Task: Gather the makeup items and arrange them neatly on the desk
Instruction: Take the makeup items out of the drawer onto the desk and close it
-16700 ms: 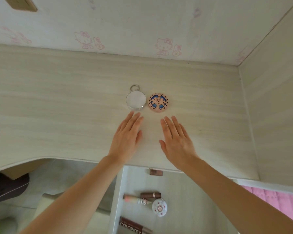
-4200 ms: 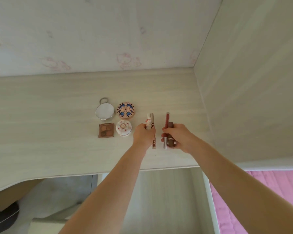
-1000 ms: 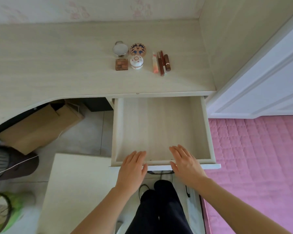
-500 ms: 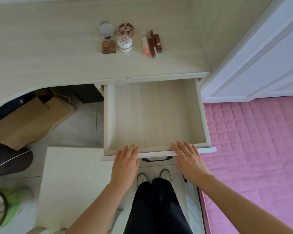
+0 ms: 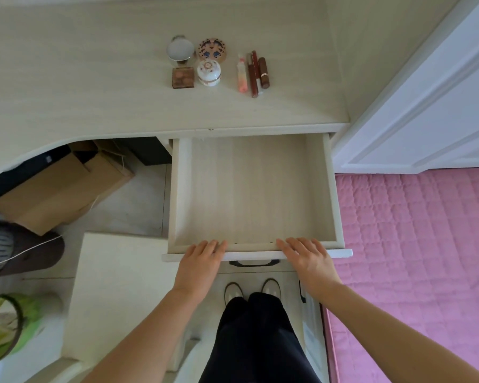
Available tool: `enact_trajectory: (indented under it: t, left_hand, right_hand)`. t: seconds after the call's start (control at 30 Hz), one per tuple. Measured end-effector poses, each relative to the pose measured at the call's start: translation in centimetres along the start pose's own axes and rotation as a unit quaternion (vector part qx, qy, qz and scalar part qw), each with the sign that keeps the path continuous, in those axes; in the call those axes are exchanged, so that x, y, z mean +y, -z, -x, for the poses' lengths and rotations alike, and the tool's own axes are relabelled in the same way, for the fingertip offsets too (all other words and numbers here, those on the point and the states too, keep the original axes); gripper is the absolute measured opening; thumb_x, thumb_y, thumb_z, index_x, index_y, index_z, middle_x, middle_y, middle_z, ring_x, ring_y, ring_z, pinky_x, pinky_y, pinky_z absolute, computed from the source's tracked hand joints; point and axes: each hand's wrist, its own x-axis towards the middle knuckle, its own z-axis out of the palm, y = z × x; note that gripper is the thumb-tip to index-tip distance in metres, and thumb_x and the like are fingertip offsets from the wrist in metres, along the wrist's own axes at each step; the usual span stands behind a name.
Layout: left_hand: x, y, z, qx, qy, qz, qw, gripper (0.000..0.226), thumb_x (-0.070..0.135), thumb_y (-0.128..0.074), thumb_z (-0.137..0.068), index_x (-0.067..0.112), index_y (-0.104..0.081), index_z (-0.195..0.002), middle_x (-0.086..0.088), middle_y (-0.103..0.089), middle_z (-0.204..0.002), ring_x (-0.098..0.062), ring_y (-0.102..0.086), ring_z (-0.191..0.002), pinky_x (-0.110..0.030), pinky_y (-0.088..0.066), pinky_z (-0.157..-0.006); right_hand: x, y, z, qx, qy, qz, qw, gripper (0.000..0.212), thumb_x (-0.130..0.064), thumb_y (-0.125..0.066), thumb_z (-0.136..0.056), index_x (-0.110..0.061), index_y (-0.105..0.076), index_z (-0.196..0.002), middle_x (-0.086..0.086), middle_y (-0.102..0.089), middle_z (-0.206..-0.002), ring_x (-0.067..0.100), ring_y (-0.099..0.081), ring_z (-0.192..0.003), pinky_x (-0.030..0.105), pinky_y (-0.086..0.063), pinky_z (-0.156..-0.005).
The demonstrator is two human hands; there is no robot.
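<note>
The makeup items lie grouped on the desk point(image 5: 94, 87): a round mirror point(image 5: 180, 48), a patterned round compact point(image 5: 212, 49), a brown square palette point(image 5: 183, 77), a white round jar point(image 5: 209, 72), a pink tube point(image 5: 241, 73), a long dark-red lip gloss point(image 5: 253, 74) and a brown lipstick point(image 5: 263, 72) side by side. Below the desk the drawer point(image 5: 333, 189) stands pulled out with nothing in it. My left hand point(image 5: 201, 262) and my right hand point(image 5: 306, 258) rest with straight fingers on the drawer's front rim, far from the makeup.
A cardboard box point(image 5: 61, 186) sits under the desk at left. A white stool top point(image 5: 116, 288) is beside my legs. A green bin point(image 5: 6, 324) stands at the lower left. A pink quilt point(image 5: 415, 258) and a white door point(image 5: 432, 100) lie to the right.
The hands moved from the makeup on the desk to the drawer's front rim. Over the last second they stayed on that rim while the view shifted slightly.
</note>
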Motion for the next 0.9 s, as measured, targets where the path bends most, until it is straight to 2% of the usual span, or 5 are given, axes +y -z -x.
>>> enact_trajectory:
  t: [0.27,0.47,0.73,0.8,0.9]
  left_hand:
    - [0.7,0.9,-0.6,0.001,0.019,0.006,1.0,0.081,-0.005,-0.083,-0.043,0.011,-0.063,-0.12,-0.006,-0.067,-0.106,-0.028,-0.066,-0.093,-0.043,-0.057,-0.078]
    - [1.2,1.2,-1.9,0.01,0.058,0.016,0.998,0.086,-0.007,-0.079,-0.05,0.013,-0.056,-0.129,-0.003,-0.061,-0.116,-0.028,-0.06,-0.106,-0.046,-0.05,-0.093]
    - [0.8,1.0,-2.6,0.0,0.072,0.003,0.997,0.087,-0.005,-0.084,-0.048,0.013,-0.057,-0.129,-0.004,-0.063,-0.121,-0.03,-0.062,-0.111,-0.049,-0.05,-0.094]
    - [0.7,1.0,-3.0,-0.002,0.071,0.001,0.997,0.09,-0.007,-0.084,-0.047,0.012,-0.055,-0.13,-0.006,-0.062,-0.122,-0.031,-0.061,-0.113,-0.052,-0.049,-0.094]
    - [0.3,1.1,-3.6,-0.004,0.067,0.003,0.998,0.093,-0.008,-0.083,-0.046,0.011,-0.052,-0.132,-0.006,-0.061,-0.124,-0.033,-0.06,-0.115,-0.054,-0.048,-0.095]
  right_hand:
    - [1.0,0.8,-1.2,-0.002,0.034,0.006,0.999,0.082,0.008,-0.078,-0.034,-0.014,-0.068,-0.112,0.005,-0.071,-0.095,0.026,-0.069,-0.079,0.041,-0.057,-0.068]
    - [2.4,1.2,-2.9,0.004,0.053,0.003,0.999,0.079,0.008,-0.075,-0.038,-0.014,-0.068,-0.113,0.004,-0.07,-0.096,0.026,-0.069,-0.081,0.039,-0.056,-0.068]
    - [3.3,0.7,-4.1,0.018,0.074,0.015,0.997,0.075,0.008,-0.075,-0.047,-0.015,-0.065,-0.118,0.004,-0.07,-0.101,0.025,-0.067,-0.084,0.039,-0.055,-0.071]
    - [3.4,0.5,-4.4,0.036,0.079,0.02,0.996,0.069,0.008,-0.069,-0.055,-0.015,-0.063,-0.121,0.004,-0.069,-0.103,0.025,-0.067,-0.085,0.04,-0.054,-0.072]
    - [3.6,0.4,-5.1,0.056,0.091,0.026,0.994,0.055,0.006,-0.037,-0.076,-0.014,-0.061,-0.121,0.004,-0.068,-0.103,0.026,-0.066,-0.085,0.041,-0.054,-0.072]
